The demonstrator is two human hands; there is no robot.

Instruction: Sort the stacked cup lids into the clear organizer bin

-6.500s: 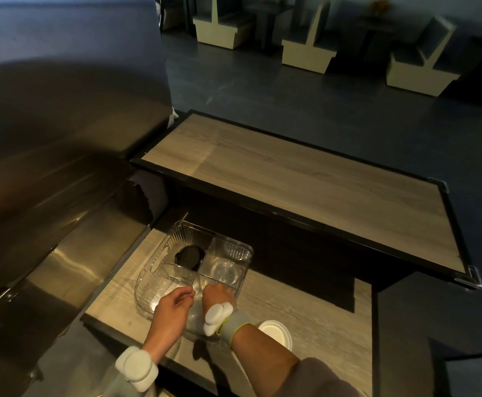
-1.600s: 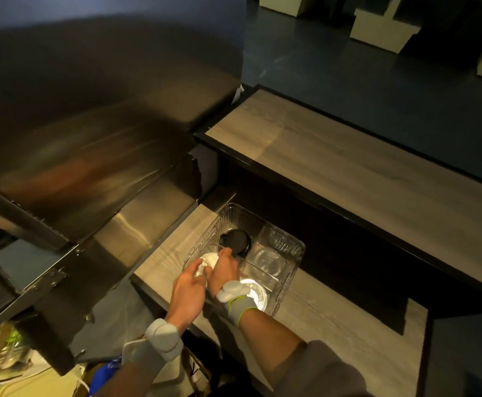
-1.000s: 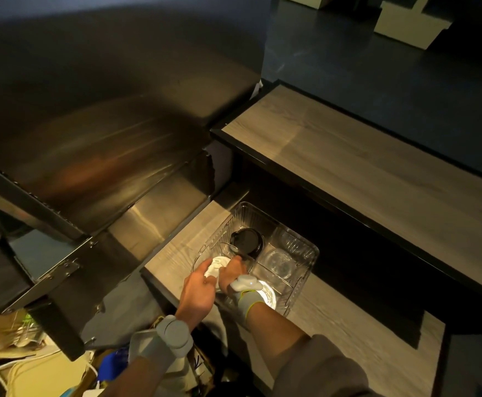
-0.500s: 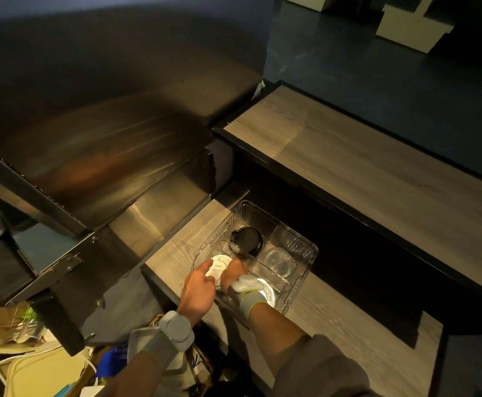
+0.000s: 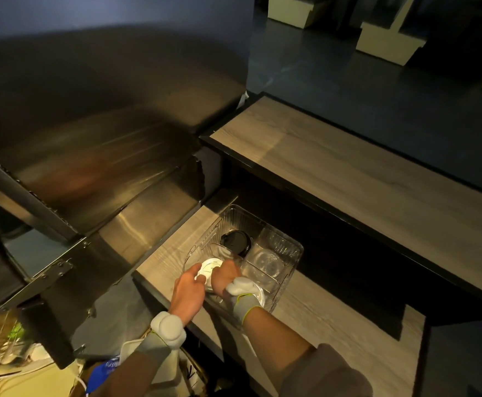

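A clear organizer bin [image 5: 292, 252] with four compartments sits on the lower wooden counter. Its far left compartment holds black lids [image 5: 235, 242], its far right one clear lids [image 5: 265, 263]. A white lid [image 5: 209, 267] lies in the near left compartment. My left hand [image 5: 188, 290] and my right hand [image 5: 225, 277] both grip this white lid at its near edge. More white lids [image 5: 260, 295] show in the near right compartment, mostly hidden behind my right wrist.
A raised wooden counter [image 5: 348, 179] with a black rim runs behind the bin. A steel surface [image 5: 91, 173] slopes at the left. Cluttered boxes and cables [image 5: 19, 368] lie low at the left. The lower counter [image 5: 334, 333] extends to the right.
Since 6.5 s ago the white lids moved from the counter into the near right compartment, and both hands shifted to the near left compartment. In the last second the hands barely moved.
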